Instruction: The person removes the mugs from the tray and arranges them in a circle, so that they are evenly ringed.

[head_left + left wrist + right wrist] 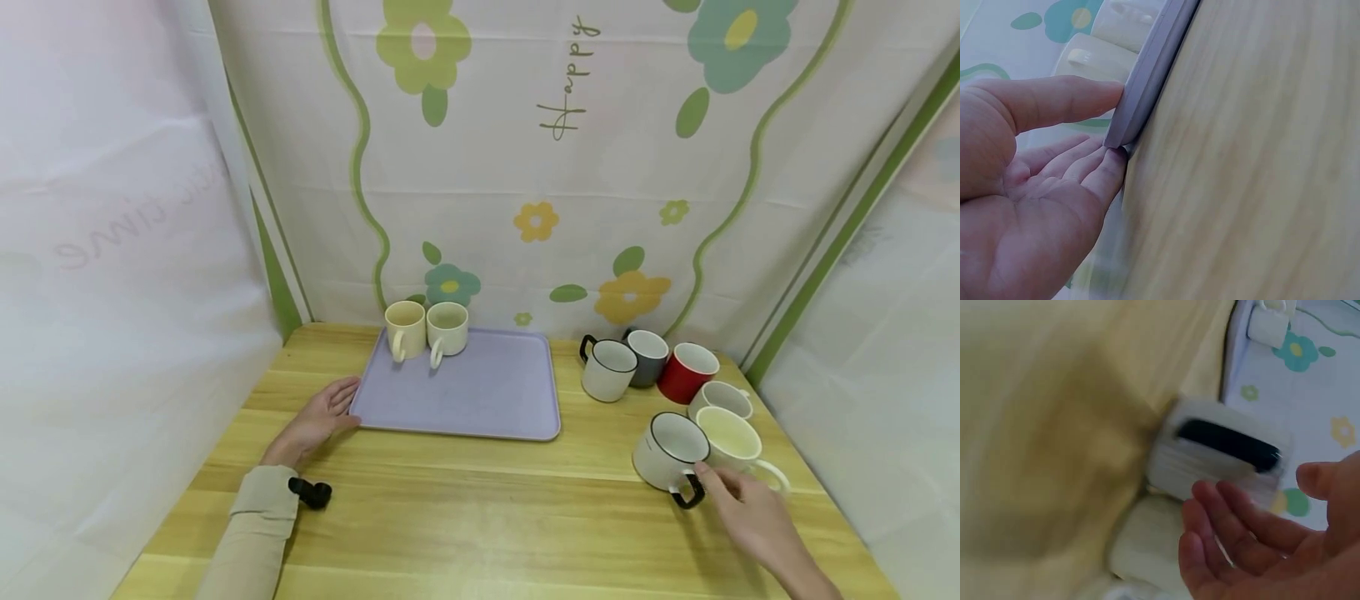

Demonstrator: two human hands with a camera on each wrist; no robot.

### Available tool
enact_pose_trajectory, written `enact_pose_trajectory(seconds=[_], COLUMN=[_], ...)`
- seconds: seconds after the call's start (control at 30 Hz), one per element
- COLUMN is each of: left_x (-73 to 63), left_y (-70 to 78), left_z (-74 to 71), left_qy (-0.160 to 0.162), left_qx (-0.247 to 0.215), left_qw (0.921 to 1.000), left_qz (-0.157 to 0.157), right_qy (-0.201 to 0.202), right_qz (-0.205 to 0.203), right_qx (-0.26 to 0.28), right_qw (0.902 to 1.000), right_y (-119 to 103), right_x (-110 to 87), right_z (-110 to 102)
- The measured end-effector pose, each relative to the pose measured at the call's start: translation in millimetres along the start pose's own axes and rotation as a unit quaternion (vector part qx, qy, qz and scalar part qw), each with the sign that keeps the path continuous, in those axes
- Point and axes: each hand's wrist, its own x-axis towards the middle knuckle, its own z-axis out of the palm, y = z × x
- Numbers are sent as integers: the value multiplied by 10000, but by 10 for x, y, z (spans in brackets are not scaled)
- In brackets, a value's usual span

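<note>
My left hand (318, 421) rests at the near left corner of a lilac tray (465, 400). In the left wrist view its thumb touches the tray's side (1141, 103), and extended fingers meet the corner from below. On the tray's far left stand a cream mug (406, 329) and a white mug (447, 333). At the right, my right hand (750, 508) is beside a white mug with a black rim (660, 458), close to its black handle (688, 492). In the right wrist view, thumb and fingers are spread apart near that handle (1229, 445).
Right of that mug stands a pale yellow mug (731, 442). Behind are a white mug (720, 408), a red mug (682, 379), a grey mug (651, 367) and another black-rimmed white mug (607, 379). Floral curtains (480, 167) enclose the wooden table (450, 508).
</note>
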Motion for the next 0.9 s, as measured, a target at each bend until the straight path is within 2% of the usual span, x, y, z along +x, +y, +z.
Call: enact_pose_trajectory(seconds=[0.1, 0.17, 0.2, 0.3, 0.37, 0.5, 0.63, 0.77, 0.9], left_x=[0, -1, -1, -6, -8, -7, -9, -17, -19], left_y=[12, 18, 20, 22, 20, 18, 25, 45, 58], left_z=[-4, -4, -2, 0, 2, 15, 39, 59, 66], left_qy=[5, 16, 30, 34, 52, 69, 96, 145, 160], left_qx=[-26, -20, -21, 3, -15, -21, 7, 16, 39], left_qw=[10000, 10000, 10000, 10000, 10000, 10000, 9999, 9998, 9998], left_qz=[-6, -19, -28, -54, -67, -56, -98, -127, -109], right_qy=[802, 1010, 987, 792, 627, 197, -304, -700, -922], right_qz=[-618, -919, -1029, -1438, -1736, -2262, -2623, -2735, -2546], right_qx=[-367, -418, -390, -240, -98, 153, 490, 908, 1328], right_qw=[9942, 9897, 9890, 9861, 9828, 9738, 9633, 9550, 9535], right_y=[-149, -317, -418, -742, -950, -1372, -1817, -2239, -2569], right_x=[15, 66, 96, 239, 364, 626, 886, 1151, 1414], right_z=[-94, -140, -152, -107, 1, 327, 690, 1049, 1431])
